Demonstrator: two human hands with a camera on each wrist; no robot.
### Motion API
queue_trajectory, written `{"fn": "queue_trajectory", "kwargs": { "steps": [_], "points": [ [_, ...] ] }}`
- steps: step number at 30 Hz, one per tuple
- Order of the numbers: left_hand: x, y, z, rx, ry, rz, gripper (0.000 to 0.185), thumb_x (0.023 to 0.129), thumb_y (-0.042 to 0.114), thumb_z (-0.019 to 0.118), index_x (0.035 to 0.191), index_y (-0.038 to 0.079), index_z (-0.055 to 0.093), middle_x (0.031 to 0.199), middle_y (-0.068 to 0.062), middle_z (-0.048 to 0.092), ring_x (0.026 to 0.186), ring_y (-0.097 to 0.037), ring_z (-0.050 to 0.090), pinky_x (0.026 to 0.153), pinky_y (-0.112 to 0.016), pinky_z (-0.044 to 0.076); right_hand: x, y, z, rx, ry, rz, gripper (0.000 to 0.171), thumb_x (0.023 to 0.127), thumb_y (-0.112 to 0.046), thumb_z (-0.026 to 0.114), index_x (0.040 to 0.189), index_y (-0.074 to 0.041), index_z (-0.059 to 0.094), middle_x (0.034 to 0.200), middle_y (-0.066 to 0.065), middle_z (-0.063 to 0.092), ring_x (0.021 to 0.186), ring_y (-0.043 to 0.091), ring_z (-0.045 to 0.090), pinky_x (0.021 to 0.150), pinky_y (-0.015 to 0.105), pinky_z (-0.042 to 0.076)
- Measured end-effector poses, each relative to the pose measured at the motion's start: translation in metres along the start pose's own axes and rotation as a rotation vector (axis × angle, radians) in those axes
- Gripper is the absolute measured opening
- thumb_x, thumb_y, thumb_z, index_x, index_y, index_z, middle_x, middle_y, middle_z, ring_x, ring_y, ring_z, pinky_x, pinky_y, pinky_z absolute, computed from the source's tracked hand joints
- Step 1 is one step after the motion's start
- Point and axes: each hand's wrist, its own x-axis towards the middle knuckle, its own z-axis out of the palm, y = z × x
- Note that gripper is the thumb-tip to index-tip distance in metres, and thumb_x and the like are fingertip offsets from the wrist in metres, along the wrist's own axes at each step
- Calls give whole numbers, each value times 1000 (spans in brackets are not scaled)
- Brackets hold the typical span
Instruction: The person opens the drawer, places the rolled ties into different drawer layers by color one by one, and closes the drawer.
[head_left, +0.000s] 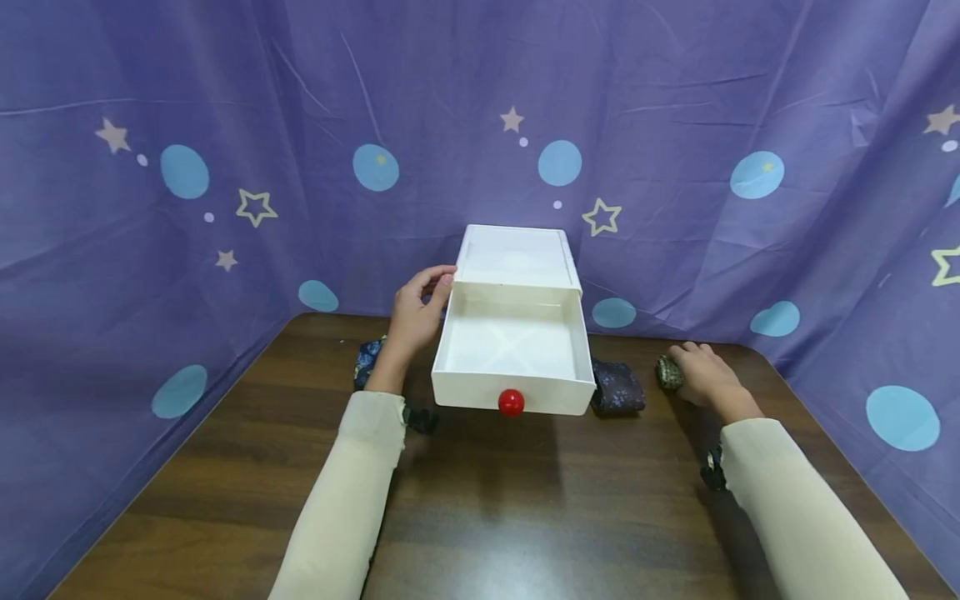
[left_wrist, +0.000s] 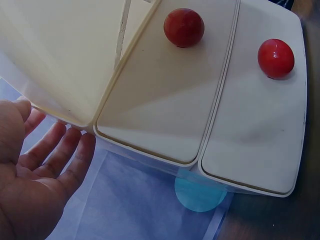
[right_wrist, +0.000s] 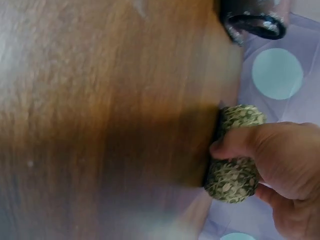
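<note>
The right hand (head_left: 705, 377) lies on the wooden table (head_left: 480, 500), fingers and thumb curled around a small green patterned fabric bundle (right_wrist: 234, 155), knobbly and rounded, at its fingertips. Further off, the left hand (head_left: 417, 312) is released, fingers straight against the left side of the smooth white plastic drawer unit (head_left: 516, 258). Its top drawer (head_left: 513, 350), with a glossy red round knob (head_left: 511, 402), stands pulled out just right of that hand.

Purple star-and-dot curtain (head_left: 225, 125) — behind a dark wooden table (head_left: 487, 517).
</note>
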Motion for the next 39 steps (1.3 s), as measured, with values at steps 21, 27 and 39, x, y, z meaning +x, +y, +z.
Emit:
{"fn": "queue_trajectory", "kwargs": {
  "steps": [21,27,39],
  "points": [
    [-10,40,-3,17,-9,-2,31,107,16,56,129,-4,66,119,-25,67,105,-37,65,85,-46,57,9,9,3,-19,-31,63,61,84,-13,82,130,12,52,124,36,55,113,56,50,92,66,46],
    [-11,41,-5,12,-12,-9,32,107,16,56,130,-4,65,120,-25,66,107,-37,64,88,-48,56,7,5,3,-45,-32,67,60,89,-21,79,131,12,52,124,37,54,111,58,50,92,68,45],
    [-14,43,-5,3,-9,0,31,107,15,56,129,-5,65,121,-26,66,107,-39,63,88,-50,55,6,7,-14,-117,2,43,46,91,-22,76,115,10,55,110,34,57,99,55,53,85,65,46]
  ]
}}
